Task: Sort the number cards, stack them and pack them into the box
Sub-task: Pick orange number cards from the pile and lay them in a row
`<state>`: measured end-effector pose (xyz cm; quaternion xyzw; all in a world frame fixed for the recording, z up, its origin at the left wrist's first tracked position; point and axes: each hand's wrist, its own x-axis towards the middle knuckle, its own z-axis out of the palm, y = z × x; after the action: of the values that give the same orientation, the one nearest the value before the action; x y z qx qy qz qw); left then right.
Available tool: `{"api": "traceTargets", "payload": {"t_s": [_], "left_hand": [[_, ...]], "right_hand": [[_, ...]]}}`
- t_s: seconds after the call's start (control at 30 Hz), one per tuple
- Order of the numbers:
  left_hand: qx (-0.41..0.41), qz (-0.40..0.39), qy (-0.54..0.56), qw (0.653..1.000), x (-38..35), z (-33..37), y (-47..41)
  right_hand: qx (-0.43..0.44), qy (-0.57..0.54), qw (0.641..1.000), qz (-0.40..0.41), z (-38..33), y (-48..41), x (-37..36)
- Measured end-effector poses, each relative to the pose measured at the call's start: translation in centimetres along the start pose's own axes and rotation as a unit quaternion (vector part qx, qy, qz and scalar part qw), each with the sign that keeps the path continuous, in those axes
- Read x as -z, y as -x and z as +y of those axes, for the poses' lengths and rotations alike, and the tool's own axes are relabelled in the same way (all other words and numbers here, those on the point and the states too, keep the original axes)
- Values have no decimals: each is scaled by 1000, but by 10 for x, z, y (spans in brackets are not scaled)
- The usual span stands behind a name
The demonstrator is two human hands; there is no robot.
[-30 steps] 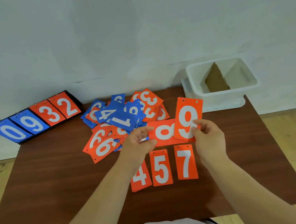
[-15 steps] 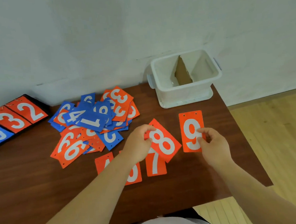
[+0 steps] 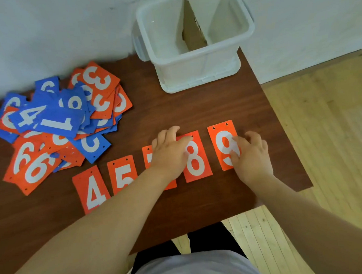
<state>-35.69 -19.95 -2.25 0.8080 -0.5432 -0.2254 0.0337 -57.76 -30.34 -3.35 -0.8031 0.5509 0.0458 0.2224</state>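
Nearest the wearer, two bare forearms reach forward over the dark brown table [image 3: 201, 201]; a row of orange cards lies flat on it, each printed with a white numeral and punched with two small holes at the top edge; reading left to right: the 4 card [image 3: 91, 190], the 5 card [image 3: 122, 174], a card [image 3: 147, 155] largely hidden under the left hand with its numeral not legible, the 8 card [image 3: 196, 157] and the 9 card [image 3: 224, 144]; the cards lie close beside one another without overlap so far as visible; the left hand [image 3: 170, 152] rests palm down, fingers extended and flat, fingertips on the upper left of the 8 card, gripping nothing; the right hand [image 3: 251, 155] rests with fingers spread and pressed on the right part of the 9 card, likewise pinching nothing; to the left and farther back sits the loose pile of cards [image 3: 58, 123], blue and orange mixed and overlapping at all angles; legible on top are a blue 1, a blue 4, an orange 3 and two orange 6s at the near-left edge; farthest, at the back right of the table against the white wall [image 3: 52, 28], stands the white plastic box [image 3: 197, 68], open-topped, with an upright brown cardboard divider [image 3: 193, 34] splitting it into two compartments; no cards visible inside; no brand marking can be read anywhere.
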Motion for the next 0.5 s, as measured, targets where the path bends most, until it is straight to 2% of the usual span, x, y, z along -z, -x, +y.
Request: {"api": "traceTargets", "payload": {"t_s": [0.07,0.13,0.2,0.4,0.5], "left_hand": [[-10,5,-14,1000,-6,6,15],[-32,-24,-52,998,-15,9,27],[-29,-47,-64,996,-22,8,30],[-14,-37,-50,998,-12,8,23],[39,-11,-31,999,9,-7,36]], "right_hand": [[51,42,998,-1,1,3,-4],[83,71,994,-20,1,6,-7],[84,82,993,-30,-1,5,-7],[68,89,993,-33,-17,-2,3],[71,62,995,-39,-44,2,9]]}}
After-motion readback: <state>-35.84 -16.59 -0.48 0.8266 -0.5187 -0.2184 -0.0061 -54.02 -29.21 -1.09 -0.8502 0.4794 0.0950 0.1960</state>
